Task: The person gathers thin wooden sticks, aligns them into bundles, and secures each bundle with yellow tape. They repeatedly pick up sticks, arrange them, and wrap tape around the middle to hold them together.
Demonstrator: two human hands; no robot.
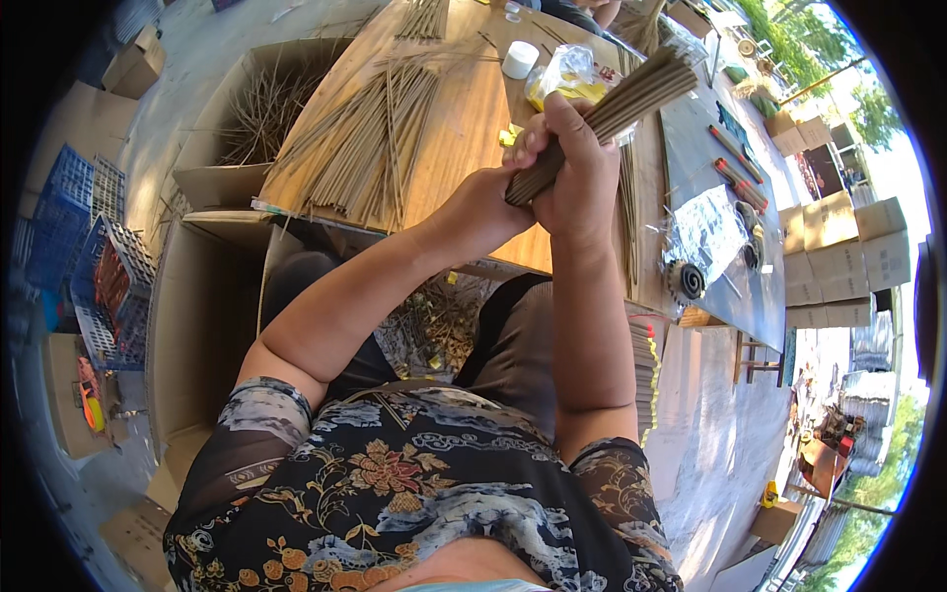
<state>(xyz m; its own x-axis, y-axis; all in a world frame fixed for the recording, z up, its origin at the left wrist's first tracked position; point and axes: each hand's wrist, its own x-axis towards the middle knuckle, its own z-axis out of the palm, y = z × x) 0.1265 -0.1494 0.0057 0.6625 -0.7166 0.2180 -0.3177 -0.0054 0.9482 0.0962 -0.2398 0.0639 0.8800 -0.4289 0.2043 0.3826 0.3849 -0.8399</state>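
A tight bundle of thin brown sticks slants up to the right above the wooden table. My right hand is wrapped round its lower part, thumb uppermost. Close beside it, my left hand is closed at the bundle's lower end; some of its fingers are hidden behind the sticks and the other hand. On the tabletop, to the left of my hands, a loose pile of similar sticks lies fanned out, with a few stray ones across it.
Beyond my hands are a white tub and a clear plastic bag with yellow in it. A carton of twigs stands left, near blue crates. To the right, a grey table holds orange-handled tools and a toothed wheel.
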